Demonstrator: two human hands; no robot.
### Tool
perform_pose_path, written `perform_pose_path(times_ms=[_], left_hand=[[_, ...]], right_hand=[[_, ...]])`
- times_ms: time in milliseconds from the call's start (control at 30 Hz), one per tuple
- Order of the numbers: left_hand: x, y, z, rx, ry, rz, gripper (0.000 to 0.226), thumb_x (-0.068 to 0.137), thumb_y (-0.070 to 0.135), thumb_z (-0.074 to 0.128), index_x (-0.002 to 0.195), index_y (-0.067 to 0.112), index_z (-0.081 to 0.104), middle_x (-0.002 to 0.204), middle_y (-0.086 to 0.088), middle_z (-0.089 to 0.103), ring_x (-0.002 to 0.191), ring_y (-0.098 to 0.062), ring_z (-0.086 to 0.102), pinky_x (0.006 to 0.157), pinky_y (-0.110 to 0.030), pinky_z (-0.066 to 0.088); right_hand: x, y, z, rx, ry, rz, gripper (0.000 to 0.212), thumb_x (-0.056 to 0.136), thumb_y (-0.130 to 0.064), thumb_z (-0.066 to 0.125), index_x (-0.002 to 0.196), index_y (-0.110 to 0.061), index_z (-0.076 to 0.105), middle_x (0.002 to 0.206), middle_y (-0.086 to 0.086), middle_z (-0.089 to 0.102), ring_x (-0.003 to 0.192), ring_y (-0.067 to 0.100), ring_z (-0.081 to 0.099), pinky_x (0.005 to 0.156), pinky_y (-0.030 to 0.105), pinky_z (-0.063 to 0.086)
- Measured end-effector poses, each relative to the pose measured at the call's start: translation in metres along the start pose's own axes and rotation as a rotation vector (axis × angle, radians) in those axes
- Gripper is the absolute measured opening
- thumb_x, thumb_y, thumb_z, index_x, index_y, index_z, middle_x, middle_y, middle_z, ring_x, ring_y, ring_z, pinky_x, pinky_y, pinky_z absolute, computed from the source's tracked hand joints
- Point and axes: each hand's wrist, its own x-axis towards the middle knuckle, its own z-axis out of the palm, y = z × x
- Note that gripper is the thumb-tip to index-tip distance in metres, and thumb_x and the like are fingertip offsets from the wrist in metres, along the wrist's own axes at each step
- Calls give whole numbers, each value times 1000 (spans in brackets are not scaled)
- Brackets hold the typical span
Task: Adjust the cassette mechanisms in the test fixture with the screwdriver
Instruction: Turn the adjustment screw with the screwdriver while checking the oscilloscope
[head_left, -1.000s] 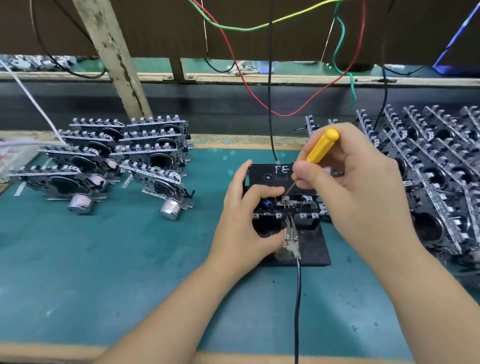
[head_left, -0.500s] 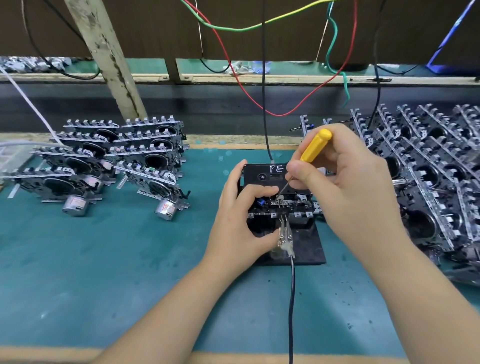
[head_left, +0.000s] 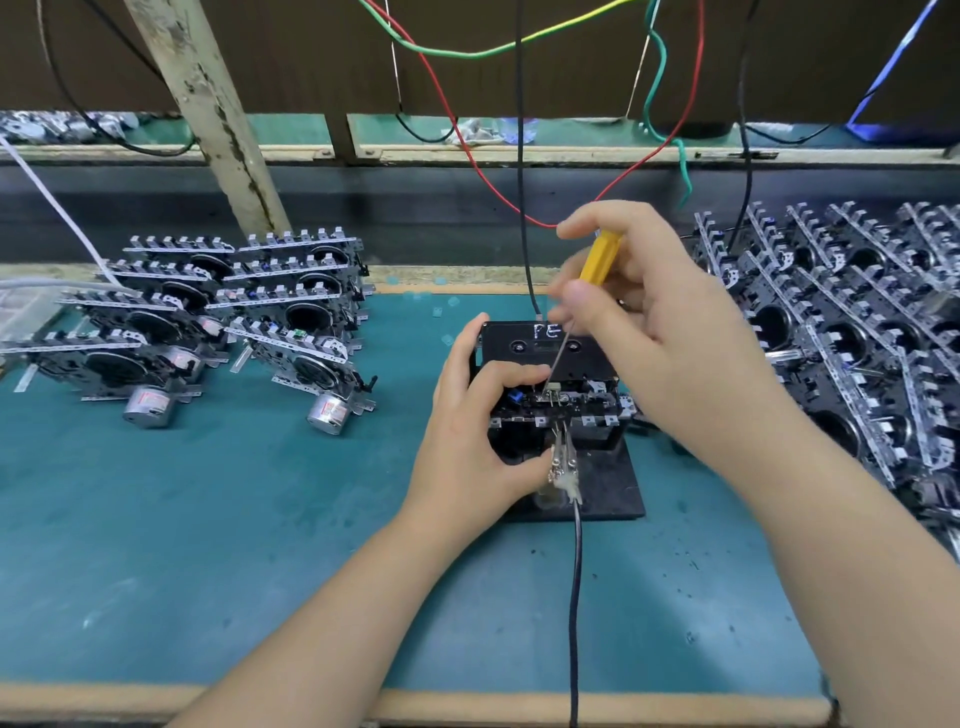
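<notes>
On the teal-matted worktop (head_left: 208, 545), right in the middle, sat the flat black test fixture (head_left: 608, 488), with a black and silver cassette mechanism (head_left: 566, 402) mounted on it and a black cassette with "PE" scrawled in white (head_left: 535, 340) lying just behind. The left hand (head_left: 478, 431) had its grip curled round the left end of the mechanism, thumb at the near edge, fingers over the top. The right hand (head_left: 670, 332) was pinching a small yellow-handled screwdriver (head_left: 597, 260) between thumb and fingers, handle tilted up and away, the thin metal shaft slanting down so the tip sat on the top of the mechanism near its middle. A metal alligator clip on a dark cable (head_left: 563, 462) was clamped to the front of the mechanism, the cable trailing off toward the near edge.

Over on the left stood a neat stack of more metal cassette mechanisms (head_left: 223, 317), silver motors sticking out at the front. A much bigger heap of the same mechanisms (head_left: 857, 332) filled the right side. Red, green and black wires (head_left: 457, 135) hung down from above at the back.
</notes>
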Motion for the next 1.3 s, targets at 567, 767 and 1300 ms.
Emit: perform_pose_path(times_ms=[567,767,1300], left_hand=[[-1,-4,1,10,10,23,72,67,23,91,111,62,49,162,21,11,148,5,19,102,-2,27],[-1,-2,1,4,7,20,73,68,21,90,110,63,49,162,24,9,148,-1,24,103,-4,29],[27,-19,7,-509,43,-344,95,29,34,74,124,35,62,139,8,57,125,-9,55,85,-27,51]], right_hand=[[0,-2,5,-108,32,-69,33,96,-13,66,126,-24,56,89,0,64,80,15,66,80,38,55],[-2,-1,1,42,67,-21,28,94,-5,66,116,-20,56,81,2,67,75,16,74,72,38,62],[8,-14,-6,-51,-50,-37,28,90,-15,69,97,-41,67,92,-15,73,84,14,70,81,33,57]])
